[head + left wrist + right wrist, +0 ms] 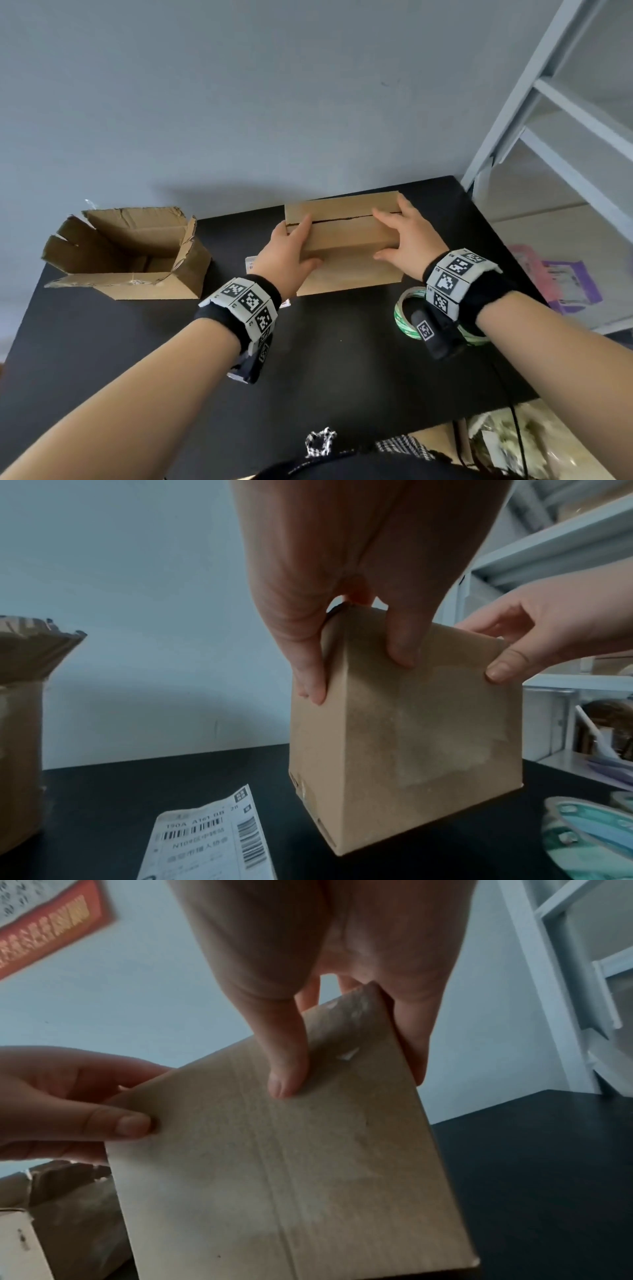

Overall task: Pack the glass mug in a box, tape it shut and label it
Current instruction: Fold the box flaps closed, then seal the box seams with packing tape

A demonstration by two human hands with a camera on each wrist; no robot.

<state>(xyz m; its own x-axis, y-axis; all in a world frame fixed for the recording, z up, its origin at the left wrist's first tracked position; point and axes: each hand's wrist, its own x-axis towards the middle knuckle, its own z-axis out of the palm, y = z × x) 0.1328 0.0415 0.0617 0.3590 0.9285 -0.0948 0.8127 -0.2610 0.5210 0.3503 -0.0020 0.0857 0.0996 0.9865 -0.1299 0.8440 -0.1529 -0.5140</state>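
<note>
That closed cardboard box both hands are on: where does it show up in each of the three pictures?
Head view: the closed box sits centre, at the far edge of the black table, left hand and right hand gripping its ends.
Left wrist view: the box fills centre-right.
Right wrist view: it fills centre and bottom.
Shared landmark: the torn open box, at the left edge in both wrist views.
</note>
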